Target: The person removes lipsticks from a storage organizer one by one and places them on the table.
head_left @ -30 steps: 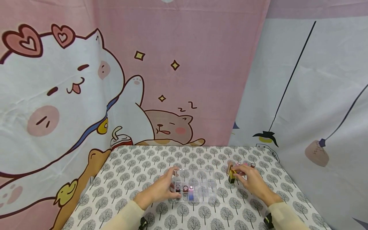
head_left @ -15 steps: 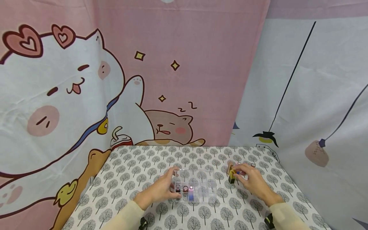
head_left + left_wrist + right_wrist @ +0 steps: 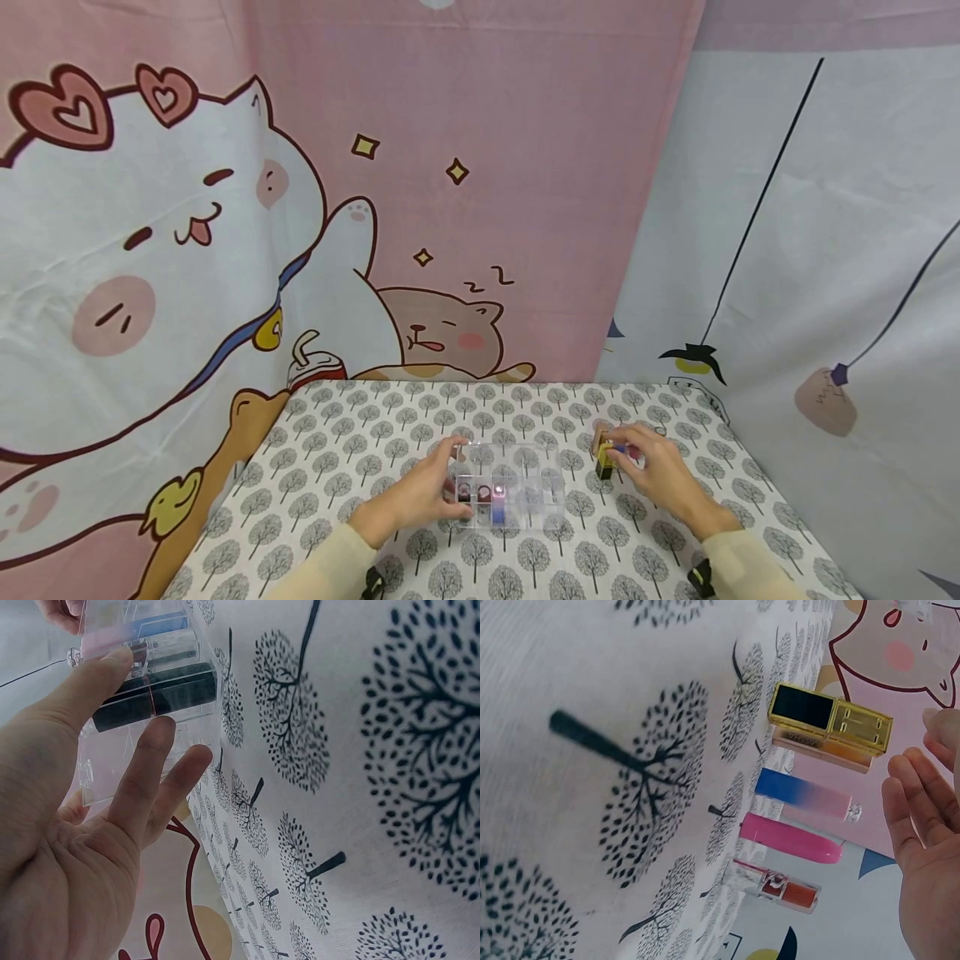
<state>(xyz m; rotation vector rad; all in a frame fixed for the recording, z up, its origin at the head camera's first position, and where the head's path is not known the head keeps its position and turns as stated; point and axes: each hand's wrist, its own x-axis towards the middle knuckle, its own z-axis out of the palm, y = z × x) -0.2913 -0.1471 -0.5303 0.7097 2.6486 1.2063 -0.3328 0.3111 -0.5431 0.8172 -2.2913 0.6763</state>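
A clear divided organizer (image 3: 532,500) stands on the table, with several lipstick tubes in its left compartments. My left hand (image 3: 420,492) grips its left end, thumb at the near side and a finger at the far side. In the left wrist view a black tube (image 3: 180,696) and a pink-and-blue tube (image 3: 157,628) show inside. My right hand (image 3: 660,471) hovers at the top of a black-and-gold lipstick (image 3: 829,716). In the right wrist view its fingers are spread loosely, slightly apart from the gold end. The lipstick stands upright beside a beige tube (image 3: 855,756).
Beyond the gold lipstick stand a blue-to-pink tube (image 3: 802,793), a bright pink tube (image 3: 791,838) and a clear lip gloss tube (image 3: 791,889). The tablecloth (image 3: 420,567) has a tree print. A pink cartoon curtain (image 3: 525,208) hangs behind the table.
The right hand has shifted only slightly, and more of the blue and pink tubes shows beside its fingers. The left hand and the organizer have stayed put.
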